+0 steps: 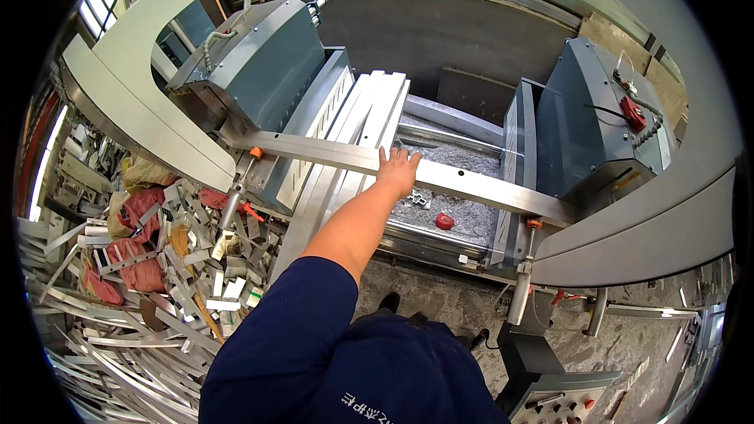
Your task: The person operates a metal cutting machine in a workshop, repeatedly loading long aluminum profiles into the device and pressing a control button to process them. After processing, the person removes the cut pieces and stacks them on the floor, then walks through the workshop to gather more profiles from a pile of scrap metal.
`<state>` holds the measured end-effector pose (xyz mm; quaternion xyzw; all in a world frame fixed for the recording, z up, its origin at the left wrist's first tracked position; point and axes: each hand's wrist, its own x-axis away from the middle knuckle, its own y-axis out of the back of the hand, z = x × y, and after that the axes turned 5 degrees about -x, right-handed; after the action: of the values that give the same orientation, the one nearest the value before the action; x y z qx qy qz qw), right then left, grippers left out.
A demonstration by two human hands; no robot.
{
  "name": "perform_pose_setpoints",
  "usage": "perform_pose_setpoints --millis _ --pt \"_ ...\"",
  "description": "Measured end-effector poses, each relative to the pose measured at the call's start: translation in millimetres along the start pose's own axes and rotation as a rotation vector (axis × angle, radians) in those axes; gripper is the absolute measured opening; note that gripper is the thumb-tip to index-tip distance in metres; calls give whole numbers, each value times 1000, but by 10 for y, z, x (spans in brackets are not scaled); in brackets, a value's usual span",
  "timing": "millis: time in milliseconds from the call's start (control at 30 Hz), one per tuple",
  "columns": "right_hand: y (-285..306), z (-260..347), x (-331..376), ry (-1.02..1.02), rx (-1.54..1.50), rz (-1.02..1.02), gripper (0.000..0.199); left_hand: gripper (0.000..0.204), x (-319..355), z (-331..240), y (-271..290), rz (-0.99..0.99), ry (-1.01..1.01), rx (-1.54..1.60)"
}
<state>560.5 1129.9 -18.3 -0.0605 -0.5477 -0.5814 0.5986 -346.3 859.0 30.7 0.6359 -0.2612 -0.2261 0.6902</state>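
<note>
Grip: the left hand [397,171] is lying flat, fingers spread, palm pressing down on the long silver aluminium bar [471,181]; it is pinching nothing. The right hand is not showing anywhere in the picture.

Location of the bar: it is lying crosswise on the saw bed, running from the left cutting head to the right one, with the hand touching it near its middle.

Nearest items: the dark blue sleeve [290,330] is covering the upper arm at the lower edge, and the bare forearm is reaching up and forward from it. A grey control panel with red and dark buttons [558,402] is standing at lower right on the concrete floor [440,290].

Left side: a heap of short silver aluminium offcuts [196,283] is lying mixed with reddish sacks [137,267], beside longer loose strips.

Middle distance: a small round red cap [444,221] is resting in the chip-strewn trough just beyond the bar. A bundle of pale aluminium profiles [369,122] is lying lengthwise under the bar, just left of the hand.

Farther: the left grey-blue saw head housing [267,63] and the right grey-blue saw head housing [585,122] are standing at either end of the bar, well apart.
</note>
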Motion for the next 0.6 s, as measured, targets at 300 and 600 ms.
perform_pose_setpoints --millis 300,600 --pt "35 -69 -103 -15 -9 -2 45 74 -7 -15 26 11 -4 -3" --pt "25 -84 -146 -14 -21 -35 45 73 14 -18 55 14 -3 -1"
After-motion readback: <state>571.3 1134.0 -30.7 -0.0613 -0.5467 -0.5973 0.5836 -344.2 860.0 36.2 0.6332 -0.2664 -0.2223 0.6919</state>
